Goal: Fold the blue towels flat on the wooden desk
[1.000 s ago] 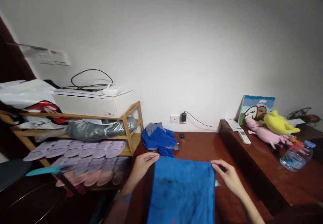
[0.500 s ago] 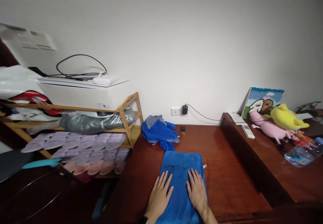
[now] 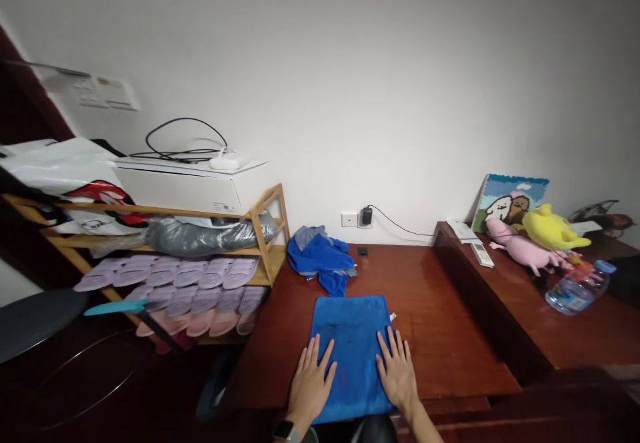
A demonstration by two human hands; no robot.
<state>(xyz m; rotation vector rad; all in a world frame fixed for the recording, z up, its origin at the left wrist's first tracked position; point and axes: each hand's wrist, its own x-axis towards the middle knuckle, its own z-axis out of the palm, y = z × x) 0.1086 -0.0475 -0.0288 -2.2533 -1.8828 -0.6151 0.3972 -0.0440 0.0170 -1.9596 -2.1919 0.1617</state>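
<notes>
A blue towel (image 3: pixel 350 343) lies spread on the reddish-brown wooden desk (image 3: pixel 440 343), its near edge at the desk's front. My left hand (image 3: pixel 311 380) rests flat on the towel's left side, fingers stretched out. On the right side of the towel lies my right hand (image 3: pixel 397 373), also flat, with the fingers apart. Small dark stains show on the cloth, and a white tag (image 3: pixel 393 317) sticks out at its right edge. Behind it sits a crumpled pile of blue and grey cloth (image 3: pixel 323 256) near the wall.
At left stands a wooden rack (image 3: pixel 270 256) with several slippers (image 3: pixel 200 273) and a white box (image 3: pixel 185 186). A raised surface on the right holds a remote control (image 3: pixel 482 254), a pink plush toy (image 3: pixel 523 246), a yellow plush toy (image 3: pixel 553 228) and a plastic bottle (image 3: pixel 580 290).
The camera view has shifted, showing the towel's near edge and the watch on my left wrist. The towel sits slightly further left in view. Both hands stay flat on it.
</notes>
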